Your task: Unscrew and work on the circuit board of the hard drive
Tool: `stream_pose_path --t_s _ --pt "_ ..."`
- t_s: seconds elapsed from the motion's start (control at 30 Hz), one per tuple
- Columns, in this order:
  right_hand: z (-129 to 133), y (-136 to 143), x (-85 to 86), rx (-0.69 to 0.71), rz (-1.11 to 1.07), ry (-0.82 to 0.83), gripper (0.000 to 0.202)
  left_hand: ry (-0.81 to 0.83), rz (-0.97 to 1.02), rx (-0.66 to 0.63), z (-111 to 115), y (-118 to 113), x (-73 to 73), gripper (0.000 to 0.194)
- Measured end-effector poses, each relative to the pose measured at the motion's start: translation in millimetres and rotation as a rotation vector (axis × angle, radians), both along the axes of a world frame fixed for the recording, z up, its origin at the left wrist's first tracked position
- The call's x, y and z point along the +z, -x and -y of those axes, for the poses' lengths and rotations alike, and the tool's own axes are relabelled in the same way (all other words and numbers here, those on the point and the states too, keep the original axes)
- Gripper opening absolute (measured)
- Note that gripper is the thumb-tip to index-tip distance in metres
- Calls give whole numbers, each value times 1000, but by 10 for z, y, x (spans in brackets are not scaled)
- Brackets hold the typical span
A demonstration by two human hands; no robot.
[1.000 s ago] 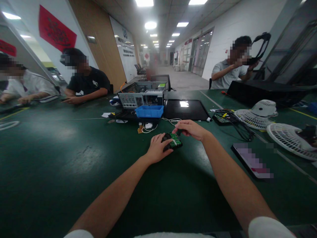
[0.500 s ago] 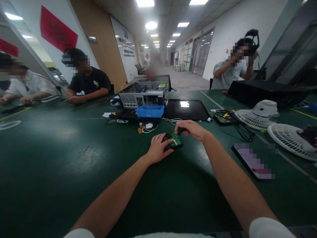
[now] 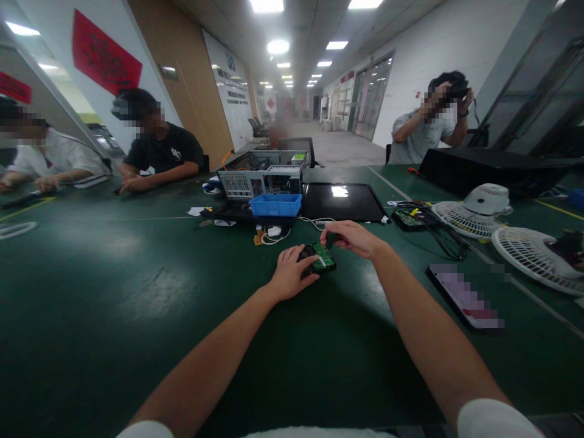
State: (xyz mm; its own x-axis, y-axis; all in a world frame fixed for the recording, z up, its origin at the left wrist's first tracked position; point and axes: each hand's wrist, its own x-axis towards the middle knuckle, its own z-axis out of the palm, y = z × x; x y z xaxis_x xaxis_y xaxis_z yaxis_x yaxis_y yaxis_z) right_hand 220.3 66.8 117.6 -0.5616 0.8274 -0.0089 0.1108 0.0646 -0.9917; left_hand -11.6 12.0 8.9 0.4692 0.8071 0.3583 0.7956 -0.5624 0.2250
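Observation:
A hard drive (image 3: 323, 260) lies on the green table with its green circuit board facing up. My left hand (image 3: 292, 274) steadies it from the left, fingers over its far side and thumb along the near side, covering its left part. Just above the drive's far right corner is my right hand (image 3: 349, 238), its thumb and fingertips pinched together and pointing down. Whatever the pinch holds is too small and dark to make out.
Beyond my hands stand a blue bin (image 3: 276, 205), an open computer case (image 3: 260, 176) and a flat black screen (image 3: 344, 202). White cable (image 3: 274, 239) lies nearer. To the right are a phone (image 3: 465, 298), black cables (image 3: 449, 240) and fan parts (image 3: 531, 258). Several people sit around the table.
My right hand shifts very slightly at the drive's corner, still pinched. My left hand and the drive stay put. The person at the right lowers a headset onto their head.

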Motion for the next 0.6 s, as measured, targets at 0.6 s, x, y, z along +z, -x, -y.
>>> stream_pose_path --t_s 0.6 --pt "7 51 -42 -20 -79 70 41 6 6 1 -2 2 6 55"
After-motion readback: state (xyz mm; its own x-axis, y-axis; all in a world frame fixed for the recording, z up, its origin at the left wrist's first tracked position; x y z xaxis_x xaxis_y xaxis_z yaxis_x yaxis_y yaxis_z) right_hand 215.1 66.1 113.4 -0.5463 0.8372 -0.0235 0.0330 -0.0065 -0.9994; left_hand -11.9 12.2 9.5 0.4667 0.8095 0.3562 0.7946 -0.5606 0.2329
